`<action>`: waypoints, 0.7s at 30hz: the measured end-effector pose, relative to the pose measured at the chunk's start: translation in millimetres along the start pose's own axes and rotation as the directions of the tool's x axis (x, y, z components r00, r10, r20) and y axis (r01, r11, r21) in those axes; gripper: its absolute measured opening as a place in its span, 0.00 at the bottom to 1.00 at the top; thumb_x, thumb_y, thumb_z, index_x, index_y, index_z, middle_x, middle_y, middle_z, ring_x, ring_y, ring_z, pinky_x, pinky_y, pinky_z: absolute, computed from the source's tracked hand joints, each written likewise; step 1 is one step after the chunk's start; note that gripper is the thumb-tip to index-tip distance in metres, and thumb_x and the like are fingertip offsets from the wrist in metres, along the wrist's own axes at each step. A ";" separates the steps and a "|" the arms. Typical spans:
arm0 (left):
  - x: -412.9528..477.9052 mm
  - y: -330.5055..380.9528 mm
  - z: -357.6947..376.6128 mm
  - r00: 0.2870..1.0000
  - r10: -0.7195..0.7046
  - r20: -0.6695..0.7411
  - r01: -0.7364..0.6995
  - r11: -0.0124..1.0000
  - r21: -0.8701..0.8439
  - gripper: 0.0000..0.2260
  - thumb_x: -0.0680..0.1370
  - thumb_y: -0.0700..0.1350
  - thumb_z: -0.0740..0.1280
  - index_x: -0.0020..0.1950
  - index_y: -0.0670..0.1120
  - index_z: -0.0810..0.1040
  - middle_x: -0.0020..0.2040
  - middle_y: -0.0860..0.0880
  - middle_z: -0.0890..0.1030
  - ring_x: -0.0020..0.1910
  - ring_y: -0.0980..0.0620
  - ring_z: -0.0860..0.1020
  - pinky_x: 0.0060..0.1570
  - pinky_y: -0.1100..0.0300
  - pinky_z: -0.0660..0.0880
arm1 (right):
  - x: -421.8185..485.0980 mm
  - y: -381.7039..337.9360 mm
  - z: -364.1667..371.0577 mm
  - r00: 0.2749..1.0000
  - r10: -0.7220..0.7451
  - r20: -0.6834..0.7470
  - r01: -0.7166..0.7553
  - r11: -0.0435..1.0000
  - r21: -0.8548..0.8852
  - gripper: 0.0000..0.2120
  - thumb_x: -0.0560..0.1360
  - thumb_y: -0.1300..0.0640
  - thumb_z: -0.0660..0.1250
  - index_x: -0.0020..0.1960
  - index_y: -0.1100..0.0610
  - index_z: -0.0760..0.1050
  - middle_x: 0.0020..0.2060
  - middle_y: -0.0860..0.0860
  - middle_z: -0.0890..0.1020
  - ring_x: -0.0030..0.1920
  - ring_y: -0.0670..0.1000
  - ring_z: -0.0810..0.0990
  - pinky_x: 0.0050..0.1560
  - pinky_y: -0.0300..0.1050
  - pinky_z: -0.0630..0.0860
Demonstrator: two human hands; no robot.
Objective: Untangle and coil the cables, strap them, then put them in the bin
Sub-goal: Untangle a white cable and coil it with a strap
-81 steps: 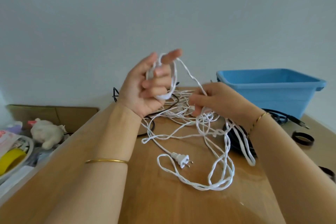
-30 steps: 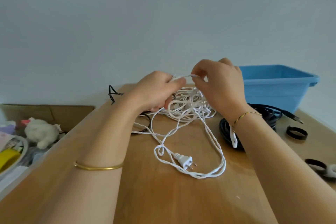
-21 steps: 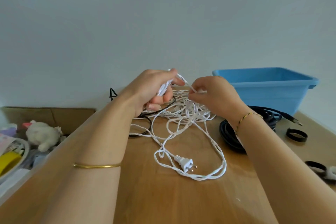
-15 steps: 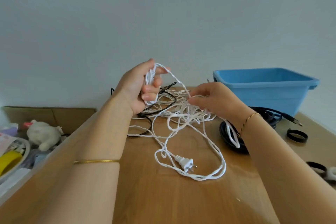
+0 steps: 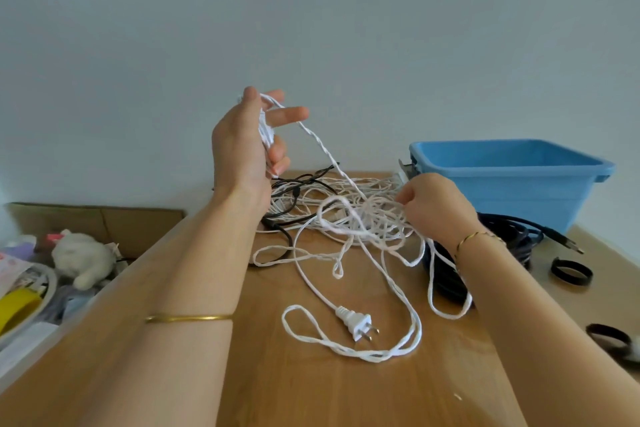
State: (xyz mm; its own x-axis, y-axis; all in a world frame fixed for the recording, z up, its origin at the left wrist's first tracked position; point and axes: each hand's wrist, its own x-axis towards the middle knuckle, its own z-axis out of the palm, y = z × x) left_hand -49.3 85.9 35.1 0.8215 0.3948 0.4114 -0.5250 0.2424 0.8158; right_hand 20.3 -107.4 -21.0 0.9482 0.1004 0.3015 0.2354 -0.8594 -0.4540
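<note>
A long white twisted cable [image 5: 360, 222] lies in a loose tangle on the wooden table [image 5: 311, 388], its two-pin plug [image 5: 356, 322] near the front. My left hand [image 5: 249, 146] is raised above the table and grips a small coil of that cable, with one strand running down to the heap. My right hand [image 5: 433, 208] is low by the heap and pinches strands of the white cable. A thin black cable [image 5: 294, 191] is mixed in behind. A coiled black cable [image 5: 509, 239] lies under my right wrist. The blue bin [image 5: 512, 177] stands at the back right.
Black strap loops [image 5: 571, 270] [image 5: 606, 340] lie on the table at the right. Left of the table, below its edge, are a cardboard box [image 5: 104, 218], a white plush toy [image 5: 83, 256] and a basket with a yellow item [image 5: 17, 305]. A white wall is behind.
My left hand has risen higher with the coil, drawing a strand up from the heap. My right hand has dropped to the tangle's right side. Loops near the plug have shifted.
</note>
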 end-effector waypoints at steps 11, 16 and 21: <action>-1.0 -10.4 -3.3 0.957 -0.207 0.203 0.141 0.944 0.298 0.17 0.82 0.51 0.56 0.51 0.41 0.79 0.31 0.47 0.79 0.18 0.58 0.61 0.17 0.67 0.58 | -24.9 -42.5 -23.0 0.962 -0.272 -0.033 0.160 0.458 0.874 0.09 0.80 0.59 0.60 0.46 0.59 0.77 0.28 0.52 0.71 0.28 0.50 0.73 0.34 0.46 0.78; -4.3 -3.5 -2.1 0.580 -0.423 0.696 0.519 0.851 0.085 0.18 0.79 0.49 0.56 0.51 0.37 0.79 0.24 0.49 0.72 0.16 0.61 0.60 0.13 0.72 0.58 | -17.2 -36.0 -20.6 0.997 -0.058 -0.046 0.060 0.270 0.961 0.09 0.80 0.60 0.59 0.44 0.59 0.76 0.28 0.49 0.63 0.23 0.45 0.61 0.25 0.39 0.64; 5.9 3.8 -8.0 0.552 -0.234 0.800 0.730 0.600 -0.328 0.19 0.79 0.43 0.58 0.64 0.31 0.69 0.33 0.42 0.74 0.23 0.55 0.65 0.21 0.63 0.66 | -26.1 -46.2 -0.4 0.924 -0.310 0.225 -0.038 0.511 0.859 0.13 0.81 0.55 0.58 0.45 0.60 0.77 0.27 0.49 0.68 0.23 0.46 0.64 0.23 0.40 0.69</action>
State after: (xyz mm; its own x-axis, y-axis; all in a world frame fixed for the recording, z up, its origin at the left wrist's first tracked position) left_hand -48.2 96.2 37.4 0.7548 -0.5476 0.3611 0.2116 0.7244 0.6561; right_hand -15.5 -70.5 -7.6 0.8510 0.4719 0.2305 0.2676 -0.0119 -0.9635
